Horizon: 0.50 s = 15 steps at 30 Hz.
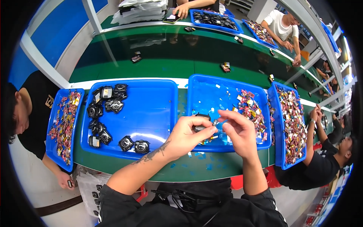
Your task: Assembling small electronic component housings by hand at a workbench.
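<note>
My left hand (183,138) pinches a small black watch case (201,120) between thumb and fingers, above the near left part of the right-hand blue tray (193,102). Close beside it hovers my right hand (242,133), its curved fingers and thumb apart. A tiny pale piece shows between the two hands; which hand touches it, I cannot tell. In the tray under my hands lies a heap of small red, yellow and silver parts (252,108). The blue tray to the left (151,102) holds several black watch cases (114,105) along its left side and near edge.
Narrow blue trays of small parts flank these two, one left (56,151) and one right (281,151). Blue scraps (209,166) lie on the green bench (159,170). Beyond runs a green conveyor (170,64) carrying scattered parts. Co-workers sit left, right and across.
</note>
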Motion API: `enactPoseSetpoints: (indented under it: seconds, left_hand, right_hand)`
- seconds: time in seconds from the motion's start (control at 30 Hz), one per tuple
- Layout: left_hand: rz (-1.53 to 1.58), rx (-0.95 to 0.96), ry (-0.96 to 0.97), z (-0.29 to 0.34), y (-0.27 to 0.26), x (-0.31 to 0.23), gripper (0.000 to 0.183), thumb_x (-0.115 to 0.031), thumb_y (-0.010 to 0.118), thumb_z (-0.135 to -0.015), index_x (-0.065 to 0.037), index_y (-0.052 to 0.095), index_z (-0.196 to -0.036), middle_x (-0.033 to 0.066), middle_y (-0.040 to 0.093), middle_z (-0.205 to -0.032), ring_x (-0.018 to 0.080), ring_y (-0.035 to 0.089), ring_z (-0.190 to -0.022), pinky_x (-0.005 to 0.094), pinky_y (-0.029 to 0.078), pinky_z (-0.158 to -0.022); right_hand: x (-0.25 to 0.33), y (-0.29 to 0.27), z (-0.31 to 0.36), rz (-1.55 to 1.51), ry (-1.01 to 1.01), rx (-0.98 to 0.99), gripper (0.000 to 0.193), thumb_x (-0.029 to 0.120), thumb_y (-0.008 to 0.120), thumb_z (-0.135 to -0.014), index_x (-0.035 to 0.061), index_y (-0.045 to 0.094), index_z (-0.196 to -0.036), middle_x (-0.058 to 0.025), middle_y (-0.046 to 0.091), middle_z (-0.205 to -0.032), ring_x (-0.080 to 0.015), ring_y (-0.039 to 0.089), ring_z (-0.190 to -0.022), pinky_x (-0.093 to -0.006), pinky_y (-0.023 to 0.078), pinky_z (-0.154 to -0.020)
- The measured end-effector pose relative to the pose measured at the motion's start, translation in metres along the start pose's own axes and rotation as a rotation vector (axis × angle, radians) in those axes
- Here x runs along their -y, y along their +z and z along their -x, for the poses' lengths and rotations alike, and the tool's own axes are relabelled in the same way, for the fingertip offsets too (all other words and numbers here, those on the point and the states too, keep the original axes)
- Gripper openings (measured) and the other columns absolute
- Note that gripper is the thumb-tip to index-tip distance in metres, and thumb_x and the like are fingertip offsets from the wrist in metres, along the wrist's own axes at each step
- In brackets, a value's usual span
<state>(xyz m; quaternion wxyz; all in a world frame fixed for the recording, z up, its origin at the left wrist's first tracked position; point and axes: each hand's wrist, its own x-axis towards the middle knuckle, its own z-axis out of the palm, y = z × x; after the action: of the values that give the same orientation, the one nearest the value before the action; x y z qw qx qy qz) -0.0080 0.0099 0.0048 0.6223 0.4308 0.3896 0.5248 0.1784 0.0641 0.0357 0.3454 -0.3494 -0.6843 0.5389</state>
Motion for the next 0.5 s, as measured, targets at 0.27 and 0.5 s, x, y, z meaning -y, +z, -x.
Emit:
enactPoseSetpoints:
  seconds: [0.27,0.5]
  left_hand:
    - [-0.299,-0.125,0.084,0.0,0.004,-0.006,0.022,-0.008,0.055,-0.096,-0.001,0.064,-0.115,0.0086,0.06,-0.111,0.0113,0.059,-0.089,0.025,0.047,-0.077]
    - [-0.269,-0.045,0.182,0.008,0.009,-0.01,0.047,0.004,0.04,-0.096,-0.003,0.036,-0.143,0.0135,0.049,-0.133,0.0184,0.052,-0.12,0.0307,0.041,-0.101]
  right_hand:
    - [-0.007,-0.004,0.006,-0.294,-0.031,-0.064,0.01,-0.001,0.067,-0.086,-0.0018,0.062,-0.095,-0.0077,0.063,-0.093,-0.0124,0.062,-0.084,-0.0238,0.053,-0.069]
    - [0.013,0.017,0.006,0.237,-0.161,-0.108,0.016,-0.004,0.069,-0.08,-0.0005,0.071,-0.096,-0.0108,0.068,-0.091,-0.0166,0.067,-0.079,-0.0265,0.056,-0.068]
